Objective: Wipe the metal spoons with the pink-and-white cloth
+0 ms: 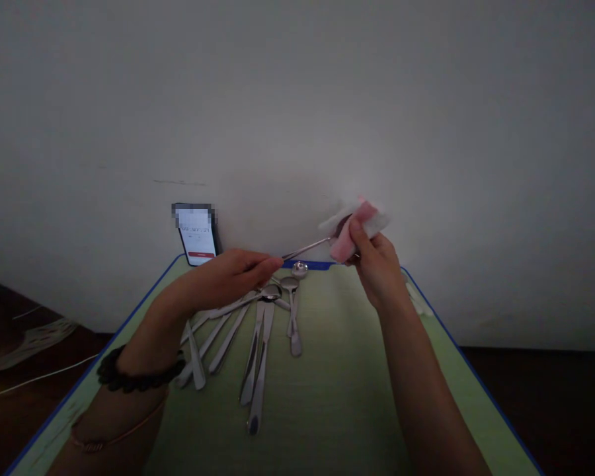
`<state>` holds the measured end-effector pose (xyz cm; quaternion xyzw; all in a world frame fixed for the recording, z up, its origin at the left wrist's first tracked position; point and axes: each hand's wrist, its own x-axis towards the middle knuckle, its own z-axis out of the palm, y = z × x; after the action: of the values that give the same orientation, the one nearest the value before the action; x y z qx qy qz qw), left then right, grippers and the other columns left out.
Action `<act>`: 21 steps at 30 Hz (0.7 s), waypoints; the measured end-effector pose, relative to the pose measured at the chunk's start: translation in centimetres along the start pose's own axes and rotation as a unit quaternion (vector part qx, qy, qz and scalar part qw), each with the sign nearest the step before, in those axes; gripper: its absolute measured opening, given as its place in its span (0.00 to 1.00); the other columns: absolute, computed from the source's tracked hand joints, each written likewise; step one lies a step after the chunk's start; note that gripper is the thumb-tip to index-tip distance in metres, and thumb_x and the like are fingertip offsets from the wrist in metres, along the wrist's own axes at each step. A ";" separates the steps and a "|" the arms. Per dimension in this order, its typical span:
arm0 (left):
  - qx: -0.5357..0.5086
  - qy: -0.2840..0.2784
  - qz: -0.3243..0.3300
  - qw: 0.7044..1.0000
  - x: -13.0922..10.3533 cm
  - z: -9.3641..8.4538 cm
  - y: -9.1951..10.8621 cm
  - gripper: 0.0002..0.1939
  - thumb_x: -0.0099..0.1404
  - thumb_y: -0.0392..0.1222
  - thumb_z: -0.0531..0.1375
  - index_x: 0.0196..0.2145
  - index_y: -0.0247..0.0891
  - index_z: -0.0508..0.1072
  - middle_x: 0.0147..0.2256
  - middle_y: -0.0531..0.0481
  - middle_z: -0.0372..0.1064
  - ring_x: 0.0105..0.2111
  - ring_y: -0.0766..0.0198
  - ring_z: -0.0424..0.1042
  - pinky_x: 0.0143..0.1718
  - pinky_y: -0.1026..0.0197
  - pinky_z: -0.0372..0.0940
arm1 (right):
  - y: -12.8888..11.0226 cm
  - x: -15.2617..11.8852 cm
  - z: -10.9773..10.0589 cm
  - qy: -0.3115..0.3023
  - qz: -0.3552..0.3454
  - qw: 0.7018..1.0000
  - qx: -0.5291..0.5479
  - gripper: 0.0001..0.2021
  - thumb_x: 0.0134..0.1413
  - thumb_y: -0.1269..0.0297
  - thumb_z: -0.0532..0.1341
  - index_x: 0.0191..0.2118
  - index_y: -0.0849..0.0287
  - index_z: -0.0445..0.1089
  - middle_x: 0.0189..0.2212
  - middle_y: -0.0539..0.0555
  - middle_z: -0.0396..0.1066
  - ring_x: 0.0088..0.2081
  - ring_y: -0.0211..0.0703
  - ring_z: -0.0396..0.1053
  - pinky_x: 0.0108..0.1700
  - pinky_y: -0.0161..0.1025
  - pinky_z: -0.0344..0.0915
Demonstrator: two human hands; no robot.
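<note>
My left hand is closed around the handle end of a spoon, held up over the far part of the table and pointing right. My right hand pinches a pink and white cloth against the spoon's bowl, which is partly covered by it. Below my left hand lies loose metal cutlery: a small round spoon, another spoon and several long handles fanned toward me. Some of these pieces are hidden under my left hand and wrist.
A phone with a lit screen leans on the wall at the table's back left. The green table has a blue edge. A pale item lies by the right edge. A white cable runs at the left.
</note>
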<state>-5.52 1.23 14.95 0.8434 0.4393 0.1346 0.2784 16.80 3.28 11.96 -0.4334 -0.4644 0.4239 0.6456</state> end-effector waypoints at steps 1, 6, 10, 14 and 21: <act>0.003 0.011 -0.003 1.000 -0.1 -0.1 -0.1 0.23 0.67 0.54 0.41 0.23 0.37 0.60 0.20 0.57 0.53 0.21 0.69 0.55 0.23 0.68 0.52 | -0.1 0.1 -0.4 -0.013 -0.003 0.999 -0.032 0.18 0.43 0.47 0.62 0.24 0.59 0.67 0.16 0.46 0.63 0.19 0.32 0.56 0.21 0.33 0.51; 0.021 0.071 -0.010 0.997 0.3 0.0 -0.5 0.20 0.67 0.50 0.42 0.30 0.36 0.67 0.23 0.56 0.60 0.24 0.68 0.60 0.26 0.68 0.55 | -0.8 0.1 -2.0 -0.073 -0.017 0.982 -0.175 0.18 0.47 0.48 0.60 0.29 0.61 0.71 0.23 0.50 0.69 0.26 0.38 0.64 0.31 0.36 0.59; 0.042 0.089 -0.019 0.995 0.3 -0.1 -0.7 0.20 0.66 0.51 0.45 0.31 0.36 0.69 0.23 0.56 0.61 0.24 0.68 0.61 0.26 0.68 0.55 | -1.5 0.1 -3.1 -0.144 -0.029 0.954 -0.262 0.18 0.51 0.50 0.57 0.34 0.61 0.72 0.33 0.54 0.73 0.37 0.45 0.68 0.42 0.41 0.61; 0.070 0.051 -0.019 0.996 -0.2 -0.6 -1.2 0.23 0.66 0.54 0.45 0.30 0.36 0.71 0.22 0.56 0.62 0.22 0.69 0.61 0.25 0.68 0.54 | -2.2 -0.1 -3.9 -0.255 -0.013 0.908 -0.332 0.19 0.52 0.50 0.55 0.39 0.60 0.72 0.37 0.54 0.74 0.39 0.48 0.68 0.43 0.41 0.62; 0.086 -0.032 -0.011 0.996 -0.5 -0.8 -1.1 0.23 0.63 0.54 0.50 0.25 0.35 0.74 0.18 0.56 0.60 0.18 0.72 0.55 0.20 0.68 0.47 | -2.9 -1.1 -3.3 -0.496 0.082 0.765 -0.402 0.16 0.52 0.55 0.57 0.40 0.60 0.74 0.32 0.50 0.74 0.33 0.42 0.68 0.36 0.35 0.63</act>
<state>-6.86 1.60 14.97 0.8632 0.4494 0.0665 0.2203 20.24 0.94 13.86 -0.4186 -0.8108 0.4054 0.0544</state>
